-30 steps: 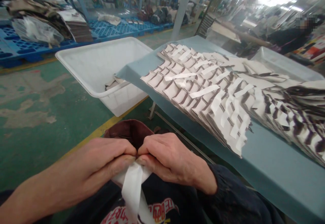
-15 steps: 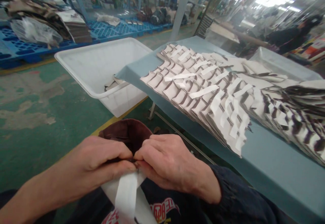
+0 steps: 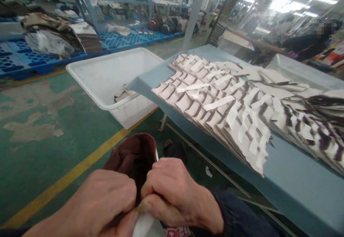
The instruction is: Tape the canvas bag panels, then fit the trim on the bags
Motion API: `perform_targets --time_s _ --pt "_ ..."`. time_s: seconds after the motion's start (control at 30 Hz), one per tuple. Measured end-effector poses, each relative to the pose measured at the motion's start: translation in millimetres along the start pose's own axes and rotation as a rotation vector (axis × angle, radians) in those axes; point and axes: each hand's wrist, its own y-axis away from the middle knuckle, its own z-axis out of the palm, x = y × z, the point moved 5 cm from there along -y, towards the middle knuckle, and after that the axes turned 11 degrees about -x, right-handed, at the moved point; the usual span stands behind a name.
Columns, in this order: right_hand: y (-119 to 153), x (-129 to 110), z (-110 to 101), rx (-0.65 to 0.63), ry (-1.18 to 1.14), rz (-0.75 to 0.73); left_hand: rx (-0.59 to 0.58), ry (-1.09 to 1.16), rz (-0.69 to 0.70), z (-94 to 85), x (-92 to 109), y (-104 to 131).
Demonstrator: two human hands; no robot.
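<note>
A dark brown fabric piece (image 3: 131, 154) with a pale underside stands up in a curve at the lower middle. My left hand (image 3: 107, 197) grips its near edge, fingers curled in. Right beside it, my right hand (image 3: 172, 194) pinches the same piece, and the thumbs nearly touch. Below the thumbs a white strip (image 3: 147, 226) hangs from the piece, partly cut off by the frame. What lies between the fingertips is hidden.
Overlapping pale pieces with white strips (image 3: 204, 97) cover much of the blue-grey table (image 3: 298, 183) on the right. A white bin (image 3: 107, 76) stands at its far left corner. Blue pallets (image 3: 113, 40) and shelves are behind; a person (image 3: 309, 43) is at the far right.
Both hands have come lower and closer to the body. My left hand has turned, its knuckles now uppermost. More of the brown fabric shows above the hands, and less of the white strip.
</note>
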Motion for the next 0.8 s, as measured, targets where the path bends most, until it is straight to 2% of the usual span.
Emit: perform_targets --time_s 0.13,0.23,0.33,0.43,0.57,0.67,0.8 --pt "3.2 23.2 28.8 -0.063 -0.048 0.035 0.067 0.152 -0.016 10.1 -3.1 2.6" --pt "-4.4 37.0 41.9 -0.089 -0.220 0.074 0.150 0.337 0.040 10.8 -4.7 -5.5" --pt "-16.0 39.5 44.1 -0.052 -0.444 0.120 0.246 0.661 0.094 13.0 -9.8 -12.7" --pt "-25.5 34.5 37.6 0.026 -0.689 0.155 0.308 0.896 0.012 20.3 -18.7 -10.9" --pt "-32.4 31.8 31.7 0.054 -0.882 0.220 0.297 1.024 -0.125 27.2 -26.9 0.7" --pt "-32.9 34.5 34.6 0.009 -0.929 0.312 0.259 1.047 -0.123 25.7 -30.5 1.9" --pt "-21.8 34.0 44.5 -0.077 -1.026 0.497 0.206 0.981 -0.062 21.8 -27.7 -13.3"
